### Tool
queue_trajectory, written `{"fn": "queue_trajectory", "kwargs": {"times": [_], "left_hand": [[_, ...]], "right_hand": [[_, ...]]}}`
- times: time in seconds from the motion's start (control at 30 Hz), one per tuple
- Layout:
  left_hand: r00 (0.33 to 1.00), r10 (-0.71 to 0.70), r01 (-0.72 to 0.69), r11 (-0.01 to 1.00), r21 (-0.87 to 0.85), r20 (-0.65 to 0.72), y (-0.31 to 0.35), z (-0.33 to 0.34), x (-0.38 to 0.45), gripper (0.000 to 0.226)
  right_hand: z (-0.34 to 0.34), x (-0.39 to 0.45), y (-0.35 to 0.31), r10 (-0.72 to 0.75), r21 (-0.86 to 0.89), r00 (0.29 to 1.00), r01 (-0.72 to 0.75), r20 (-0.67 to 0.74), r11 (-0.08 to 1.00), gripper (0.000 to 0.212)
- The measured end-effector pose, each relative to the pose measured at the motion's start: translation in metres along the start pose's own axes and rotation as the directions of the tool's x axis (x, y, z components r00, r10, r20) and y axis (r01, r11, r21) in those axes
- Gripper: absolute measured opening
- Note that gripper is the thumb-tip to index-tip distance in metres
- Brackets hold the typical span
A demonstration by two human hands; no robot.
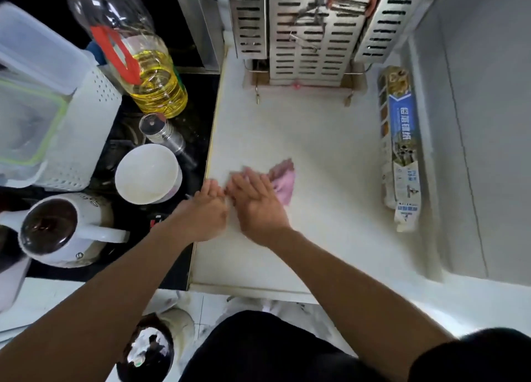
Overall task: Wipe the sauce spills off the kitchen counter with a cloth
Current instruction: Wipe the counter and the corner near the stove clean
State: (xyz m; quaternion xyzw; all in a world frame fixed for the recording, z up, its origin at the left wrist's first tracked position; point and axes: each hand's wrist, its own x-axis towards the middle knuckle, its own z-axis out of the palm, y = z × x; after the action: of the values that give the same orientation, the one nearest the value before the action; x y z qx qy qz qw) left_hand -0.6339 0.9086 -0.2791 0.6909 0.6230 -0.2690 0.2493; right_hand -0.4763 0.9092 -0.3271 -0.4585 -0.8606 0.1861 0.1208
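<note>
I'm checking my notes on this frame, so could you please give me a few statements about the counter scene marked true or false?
1. The right hand presses flat on a pink cloth. True.
2. The cloth lies on the black stovetop. False: it lies on the white counter.
3. The oil bottle stands left of the counter, on the dark stovetop side. True.
4. The foil box lies along the counter's left edge. False: it lies along the right edge, by the wall.
5. The left hand holds the white bowl. False: it is at the counter's left edge, beside the right hand.
</note>
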Motion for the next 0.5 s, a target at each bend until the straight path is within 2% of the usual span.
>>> {"fn": "queue_trajectory", "kwargs": {"times": [0.07, 0.13, 0.2, 0.27, 0.33, 0.4, 0.5], "left_hand": [[0.999, 0.001, 0.0, 1.0, -0.025, 0.04, -0.004, -0.01, -0.001, 0.05], [1.0, -0.008, 0.009, 0.999, -0.045, 0.018, -0.001, -0.016, -0.004, 0.046], [0.993, 0.004, -0.014, 0.997, -0.082, -0.115, 0.018, -0.016, -0.014, 0.051], [0.953, 0.096, -0.135, 0.984, -0.119, -0.288, 0.05, -0.007, -0.027, 0.057], [0.872, 0.232, -0.314, 0.941, -0.127, -0.431, 0.089, 0.008, -0.039, 0.06], [0.808, 0.368, -0.446, 0.892, -0.07, -0.46, 0.12, 0.028, -0.042, 0.063], [0.753, 0.518, -0.489, 0.853, 0.181, -0.407, 0.144, 0.06, -0.032, 0.06]], "right_hand": [[0.004, -0.045, -0.003, -0.092, 0.027, 0.995, 0.091, 0.039, 0.996, 0.051], [-0.003, -0.081, 0.008, -0.068, 0.083, 0.997, 0.067, 0.018, 0.994, 0.046], [-0.019, -0.103, 0.022, 0.008, 0.126, 1.0, -0.005, -0.024, 0.992, 0.057], [-0.039, -0.121, 0.026, 0.084, 0.133, 0.993, -0.073, -0.083, 0.989, 0.066], [-0.058, -0.144, 0.029, 0.179, 0.146, 0.961, -0.151, -0.211, 0.978, 0.054], [-0.064, -0.167, 0.043, 0.306, 0.127, 0.904, -0.28, -0.3, 0.951, 0.041], [-0.061, -0.2, 0.065, 0.463, 0.04, 0.813, -0.481, -0.353, 0.876, 0.036]]}}
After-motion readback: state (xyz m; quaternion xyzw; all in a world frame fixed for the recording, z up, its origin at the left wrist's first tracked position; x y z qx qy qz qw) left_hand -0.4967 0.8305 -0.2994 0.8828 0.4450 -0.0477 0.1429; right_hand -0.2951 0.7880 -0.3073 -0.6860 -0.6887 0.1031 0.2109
